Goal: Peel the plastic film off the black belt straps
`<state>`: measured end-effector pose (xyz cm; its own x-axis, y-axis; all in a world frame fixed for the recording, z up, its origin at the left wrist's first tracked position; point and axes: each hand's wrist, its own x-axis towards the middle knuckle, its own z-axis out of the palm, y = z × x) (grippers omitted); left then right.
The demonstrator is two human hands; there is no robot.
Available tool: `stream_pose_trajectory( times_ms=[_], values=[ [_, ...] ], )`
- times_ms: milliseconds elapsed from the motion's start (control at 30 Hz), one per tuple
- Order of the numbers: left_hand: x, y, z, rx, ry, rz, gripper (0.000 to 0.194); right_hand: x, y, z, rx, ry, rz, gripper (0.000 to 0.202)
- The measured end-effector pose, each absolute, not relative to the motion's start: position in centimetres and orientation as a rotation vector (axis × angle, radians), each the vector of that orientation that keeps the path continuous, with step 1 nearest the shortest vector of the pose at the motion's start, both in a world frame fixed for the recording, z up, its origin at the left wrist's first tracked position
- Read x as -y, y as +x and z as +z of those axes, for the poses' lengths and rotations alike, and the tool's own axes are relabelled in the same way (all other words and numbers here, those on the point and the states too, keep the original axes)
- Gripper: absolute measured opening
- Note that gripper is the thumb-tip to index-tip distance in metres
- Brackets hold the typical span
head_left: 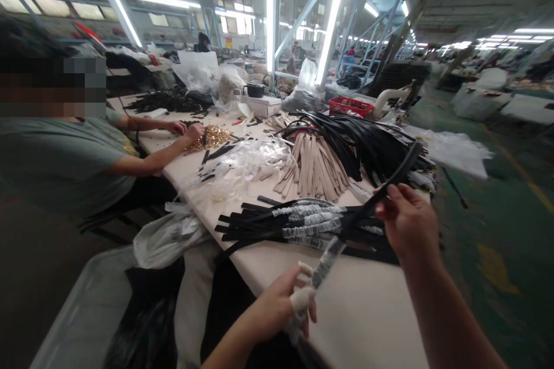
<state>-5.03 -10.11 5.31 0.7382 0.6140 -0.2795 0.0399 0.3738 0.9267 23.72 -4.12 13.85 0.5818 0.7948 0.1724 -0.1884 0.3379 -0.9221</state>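
A long black strap (pixel 365 210), partly wrapped in clear plastic film, is stretched at a slant between my two hands above the table. My left hand (pixel 298 302), with white covers on some fingers, is closed around its wrapped lower part. Higher up, my right hand (pixel 407 222) pinches the bare black part, and the strap's end sticks up past the fingers. Just behind lies a pile of similar black straps (pixel 255 222), several with plastic film round their middles.
Beige straps (pixel 314 167) and long black straps (pixel 346 132) are heaped farther back, beside crumpled plastic film (pixel 246 164). A co-worker (pixel 64 155) sits at the left, hands near gold metal pieces (pixel 215 136). A red basket (pixel 350 106) stands behind; a grey bin (pixel 86 305) is lower left.
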Motion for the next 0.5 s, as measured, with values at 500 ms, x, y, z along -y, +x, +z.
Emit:
stream_pose_trajectory(
  times_ms=[500],
  values=[
    [2.6,-2.0,-1.7,-1.162,2.494,0.999,0.016,-3.9,39.3,2.3,1.032,-2.184,0.326,0.021]
  ],
)
